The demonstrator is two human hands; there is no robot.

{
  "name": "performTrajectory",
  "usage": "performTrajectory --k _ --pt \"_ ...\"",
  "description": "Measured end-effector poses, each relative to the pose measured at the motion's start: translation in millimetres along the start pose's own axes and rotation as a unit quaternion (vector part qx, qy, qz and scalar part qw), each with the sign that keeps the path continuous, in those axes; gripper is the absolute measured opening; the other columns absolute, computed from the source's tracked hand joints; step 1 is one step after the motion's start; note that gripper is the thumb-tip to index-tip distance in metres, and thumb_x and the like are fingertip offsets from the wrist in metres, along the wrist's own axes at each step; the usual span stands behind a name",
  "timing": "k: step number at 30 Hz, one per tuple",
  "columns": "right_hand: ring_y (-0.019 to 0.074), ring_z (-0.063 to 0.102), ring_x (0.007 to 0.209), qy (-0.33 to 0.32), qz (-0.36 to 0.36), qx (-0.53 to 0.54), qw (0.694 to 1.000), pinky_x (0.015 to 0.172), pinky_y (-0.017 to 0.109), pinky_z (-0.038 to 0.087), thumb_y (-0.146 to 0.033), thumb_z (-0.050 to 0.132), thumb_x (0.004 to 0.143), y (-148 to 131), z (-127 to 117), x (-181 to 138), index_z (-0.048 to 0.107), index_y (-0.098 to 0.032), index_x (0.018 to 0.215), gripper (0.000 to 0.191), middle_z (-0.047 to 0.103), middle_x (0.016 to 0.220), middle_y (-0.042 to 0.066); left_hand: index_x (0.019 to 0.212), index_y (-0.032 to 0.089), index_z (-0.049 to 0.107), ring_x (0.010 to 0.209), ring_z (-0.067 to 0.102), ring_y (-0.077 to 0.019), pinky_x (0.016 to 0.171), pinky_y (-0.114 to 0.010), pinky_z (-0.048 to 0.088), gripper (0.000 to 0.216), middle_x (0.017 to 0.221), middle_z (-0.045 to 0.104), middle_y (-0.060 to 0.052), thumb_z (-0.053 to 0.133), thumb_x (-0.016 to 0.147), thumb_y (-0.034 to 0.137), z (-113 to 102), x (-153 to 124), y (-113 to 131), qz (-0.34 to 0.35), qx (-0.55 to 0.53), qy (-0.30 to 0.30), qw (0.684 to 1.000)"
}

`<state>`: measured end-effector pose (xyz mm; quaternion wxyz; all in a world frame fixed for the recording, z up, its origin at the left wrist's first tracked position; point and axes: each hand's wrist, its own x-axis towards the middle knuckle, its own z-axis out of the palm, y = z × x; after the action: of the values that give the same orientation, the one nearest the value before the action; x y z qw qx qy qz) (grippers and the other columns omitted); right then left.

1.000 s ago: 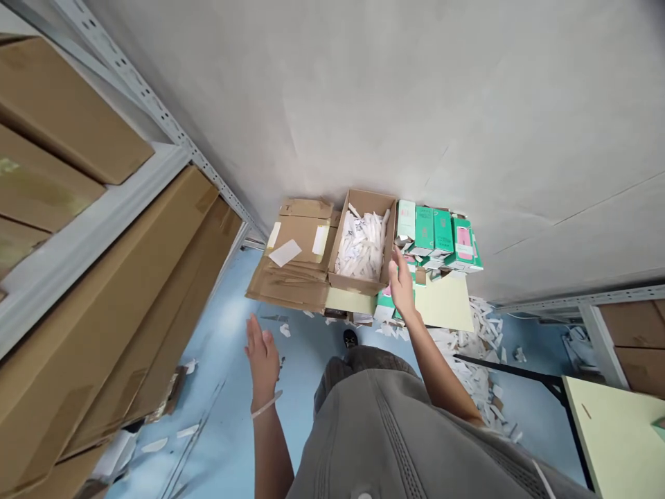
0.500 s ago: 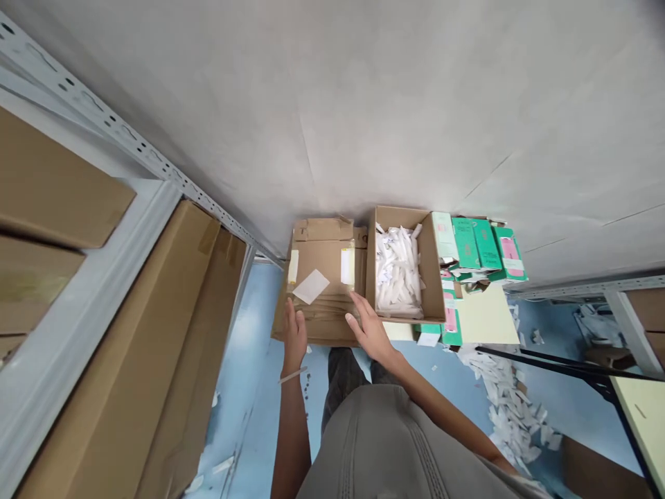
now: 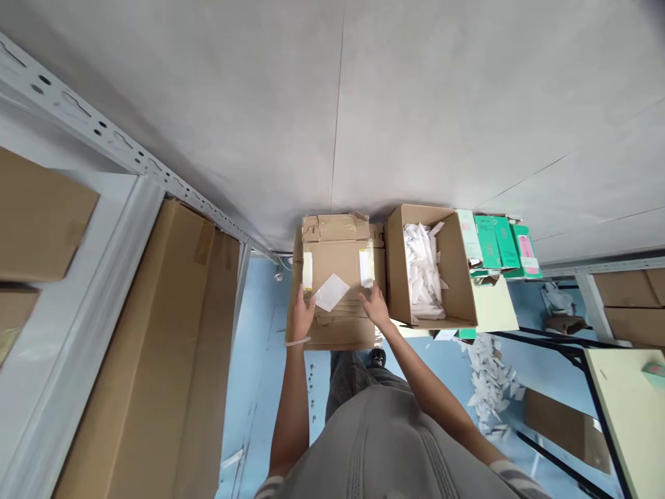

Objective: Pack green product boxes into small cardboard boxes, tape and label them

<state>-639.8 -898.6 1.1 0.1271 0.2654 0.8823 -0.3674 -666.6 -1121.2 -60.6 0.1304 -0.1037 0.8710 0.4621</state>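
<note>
A flattened cardboard box (image 3: 340, 260) with two white labels lies on more flat cardboard (image 3: 332, 339) against the wall. A loose white paper slip (image 3: 332, 292) rests on it. My left hand (image 3: 302, 315) is at its left side, thumb on top, fingers along the edge. At the right side, below the right label, my right hand (image 3: 376, 307) has its thumb inward and its fingers at the edge. Both hands seem closed on the edges; the fingertips are partly hidden. Right of them stands an open cardboard box (image 3: 460, 277) containing many white paper strips (image 3: 423, 270).
Green and white cartons (image 3: 496, 242) stand beyond the open box on a pale tabletop (image 3: 496, 305). Tall cardboard boxes (image 3: 156, 346) and a metal shelf frame (image 3: 150, 163) flank my left. White scraps (image 3: 496, 381) litter the blue floor at right, near a black-framed table (image 3: 623, 402).
Both hands have moved forward onto the sides of the flattened box, their fingers less spread than before. The view has shifted, so the boxes appear farther right.
</note>
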Motion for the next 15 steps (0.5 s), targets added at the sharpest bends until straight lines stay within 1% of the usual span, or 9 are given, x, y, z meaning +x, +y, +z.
performTrajectory --k 3,5,6,8,10,12,15 --pt "0.0302 0.049 0.127 0.050 0.029 0.058 0.997 0.104 0.041 0.039 -0.034 0.054 0.082 9 -2 10 0.037 -0.008 0.142 0.068 0.052 0.136 0.020 0.138 0.013 0.042 0.131 0.045 -0.0278 0.108 -0.044 0.037 0.057 0.134 0.051 -0.019 0.054 0.087 0.035 1 -2 -1 0.023 0.011 0.016 1.000" --pt "0.0283 0.060 0.112 0.064 0.074 0.115 0.989 0.097 0.040 0.045 -0.035 0.057 0.079 11 -5 15 0.046 -0.009 0.135 0.063 0.063 0.121 0.017 0.138 0.015 0.042 0.129 0.046 -0.0277 0.107 -0.044 0.038 0.060 0.129 0.051 -0.017 0.059 0.084 0.037 0 -2 -1 0.032 0.013 0.031 0.999" --pt "0.0270 0.063 0.104 0.055 0.101 0.153 0.981 0.092 0.038 0.048 -0.036 0.059 0.078 11 -6 17 0.052 -0.009 0.129 0.058 0.068 0.112 0.015 0.138 0.016 0.041 0.127 0.046 -0.0280 0.106 -0.045 0.039 0.064 0.127 0.050 -0.016 0.062 0.082 0.038 -1 -1 -1 0.032 0.015 0.037 0.999" --pt "0.0245 0.067 0.091 0.011 0.139 0.247 0.959 0.083 0.035 0.052 -0.036 0.061 0.076 9 -7 19 0.063 -0.010 0.112 0.045 0.072 0.098 0.012 0.139 0.017 0.039 0.125 0.047 -0.0290 0.104 -0.047 0.040 0.072 0.124 0.047 -0.015 0.067 0.077 0.040 -4 1 0 0.026 0.018 0.042 0.999" --pt "0.0228 0.068 0.084 -0.026 0.155 0.333 0.930 0.078 0.032 0.054 -0.037 0.066 0.073 7 -6 18 0.068 -0.011 0.095 0.035 0.073 0.091 0.011 0.140 0.018 0.037 0.122 0.048 -0.0295 0.103 -0.048 0.042 0.078 0.123 0.045 -0.015 0.071 0.074 0.039 -7 3 1 0.022 0.016 0.038 0.999" --pt "0.0221 0.069 0.082 -0.023 0.158 0.381 0.911 0.075 0.031 0.054 -0.036 0.074 0.066 4 -2 16 0.068 -0.013 0.087 0.033 0.074 0.088 0.010 0.140 0.018 0.036 0.121 0.049 -0.0294 0.102 -0.048 0.042 0.080 0.122 0.044 -0.014 0.073 0.072 0.036 -9 5 1 0.026 0.010 0.033 0.999" --pt "0.0225 0.069 0.082 0.004 0.148 0.396 0.906 0.075 0.032 0.054 -0.035 0.080 0.057 0 2 12 0.067 -0.014 0.086 0.038 0.074 0.086 0.009 0.139 0.018 0.038 0.122 0.047 -0.0291 0.104 -0.048 0.041 0.079 0.121 0.046 -0.014 0.074 0.070 0.026 -13 6 -1 0.034 0.001 0.034 0.999"
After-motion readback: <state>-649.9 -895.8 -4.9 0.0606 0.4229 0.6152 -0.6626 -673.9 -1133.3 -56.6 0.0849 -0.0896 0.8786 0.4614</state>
